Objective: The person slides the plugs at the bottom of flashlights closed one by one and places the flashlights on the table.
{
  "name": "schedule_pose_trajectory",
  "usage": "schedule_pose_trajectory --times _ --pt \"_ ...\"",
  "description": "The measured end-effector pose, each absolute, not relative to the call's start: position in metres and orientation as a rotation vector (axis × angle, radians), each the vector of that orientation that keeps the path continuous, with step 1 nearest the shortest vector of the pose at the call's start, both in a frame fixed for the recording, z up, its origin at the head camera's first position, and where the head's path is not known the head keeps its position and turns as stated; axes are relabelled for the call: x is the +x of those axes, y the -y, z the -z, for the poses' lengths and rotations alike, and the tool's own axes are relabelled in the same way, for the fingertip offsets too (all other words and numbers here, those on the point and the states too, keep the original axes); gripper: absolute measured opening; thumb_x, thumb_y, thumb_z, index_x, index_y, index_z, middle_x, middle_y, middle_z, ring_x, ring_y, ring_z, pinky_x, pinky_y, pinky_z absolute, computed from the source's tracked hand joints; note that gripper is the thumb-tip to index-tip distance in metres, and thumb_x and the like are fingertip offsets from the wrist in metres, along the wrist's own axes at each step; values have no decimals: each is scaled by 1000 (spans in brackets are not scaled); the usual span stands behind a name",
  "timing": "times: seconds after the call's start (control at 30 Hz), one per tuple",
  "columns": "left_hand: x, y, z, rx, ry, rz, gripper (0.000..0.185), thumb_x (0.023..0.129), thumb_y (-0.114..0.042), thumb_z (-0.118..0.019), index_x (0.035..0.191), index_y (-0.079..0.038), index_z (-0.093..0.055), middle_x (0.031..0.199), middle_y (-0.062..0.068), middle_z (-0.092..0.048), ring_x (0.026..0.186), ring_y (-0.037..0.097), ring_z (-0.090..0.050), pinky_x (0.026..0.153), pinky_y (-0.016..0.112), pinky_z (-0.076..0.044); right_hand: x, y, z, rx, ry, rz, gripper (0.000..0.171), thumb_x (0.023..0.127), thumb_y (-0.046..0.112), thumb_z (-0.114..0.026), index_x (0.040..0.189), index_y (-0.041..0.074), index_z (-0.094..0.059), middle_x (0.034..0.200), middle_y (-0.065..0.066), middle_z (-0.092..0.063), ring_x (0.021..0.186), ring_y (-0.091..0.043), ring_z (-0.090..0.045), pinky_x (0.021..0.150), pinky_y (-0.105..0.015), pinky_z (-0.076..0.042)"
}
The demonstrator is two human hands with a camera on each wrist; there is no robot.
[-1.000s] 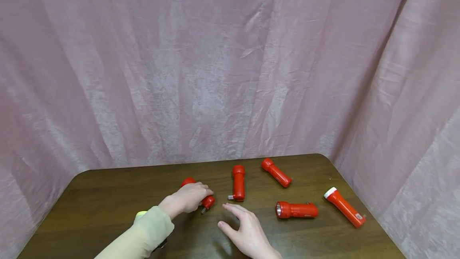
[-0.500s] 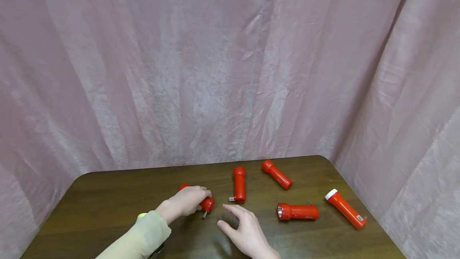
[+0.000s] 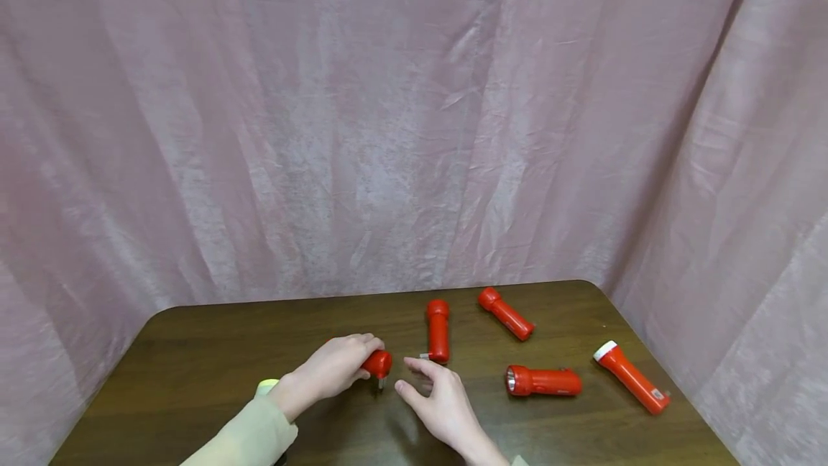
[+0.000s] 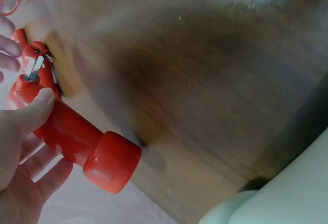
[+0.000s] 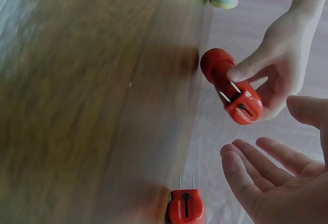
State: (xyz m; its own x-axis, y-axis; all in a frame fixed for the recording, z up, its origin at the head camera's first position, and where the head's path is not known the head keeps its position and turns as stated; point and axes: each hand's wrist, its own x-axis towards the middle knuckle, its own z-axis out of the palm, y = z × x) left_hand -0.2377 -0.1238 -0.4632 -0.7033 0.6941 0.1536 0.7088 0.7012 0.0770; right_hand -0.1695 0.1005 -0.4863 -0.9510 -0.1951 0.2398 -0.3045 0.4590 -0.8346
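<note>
My left hand [image 3: 352,363] grips a red flashlight [image 3: 377,363] by its body, a little above the brown table [image 3: 194,358]. In the left wrist view the thumb lies along the flashlight [image 4: 77,142], and its fold-out plug prongs [image 4: 34,67] point away from the wide head. My right hand [image 3: 423,380] hovers open just right of it, palm up in the right wrist view, fingers relaxed and holding nothing. That view shows the held flashlight [image 5: 230,88] above my right hand's fingers [image 5: 256,167], a short gap apart.
Several more red flashlights lie on the table: one [image 3: 438,330] just beyond my right hand, one [image 3: 507,314] at the back, one [image 3: 543,381] to the right, and a white-headed one [image 3: 630,377] near the right edge. A pink curtain [image 3: 388,128] hangs behind.
My left hand has raised the flashlight off the table and carried it right, tail end toward the right hand. The right hand has moved forward to meet it.
</note>
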Motion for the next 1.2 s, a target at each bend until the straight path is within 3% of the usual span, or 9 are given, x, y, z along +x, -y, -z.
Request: schedule_pose_trajectory --times 0.3,0.53,0.73,1.03,1.2 --pt "-213 132 457 -1064 2672 416 41 85 -16 -86 120 -15 -66 111 -4 -73 97 13 -71 80 31 -61 -163 -96 480 456 2552 -1641 41 99 26 -73 128 -3 -71 129 -24 -74 113 -41 -75 91 -39 -65" --pt "-190 132 451 -937 2536 553 44 82 -19 -88 120 -20 -67 115 -9 -74 102 9 -71 85 31 -62 -151 -94 464 441 2446 -1777 34 99 21 -74 125 -1 -73 125 -22 -76 107 -26 -78 90 -21 -62" --pt "-169 132 449 -892 2376 606 49 77 -16 -93 119 -19 -68 116 -9 -75 104 9 -73 83 28 -64 -141 -93 455 513 2417 -1743 33 98 20 -75 125 1 -74 122 -18 -78 104 -16 -78 89 -22 -63" --pt "-146 132 448 -875 2185 632 62 69 -10 -96 124 -19 -69 118 -10 -73 106 8 -72 91 15 -58 -125 -92 445 691 2323 -1694 27 97 10 -73 122 0 -75 109 -13 -81 97 0 -75 86 -25 -64" --pt "-139 133 450 -889 2080 610 71 60 -4 -97 125 -14 -69 119 -4 -75 106 15 -74 97 17 -57 -122 -89 445 818 2209 -1470 30 89 5 -81 119 2 -77 106 -11 -82 91 -3 -76 80 -24 -64"
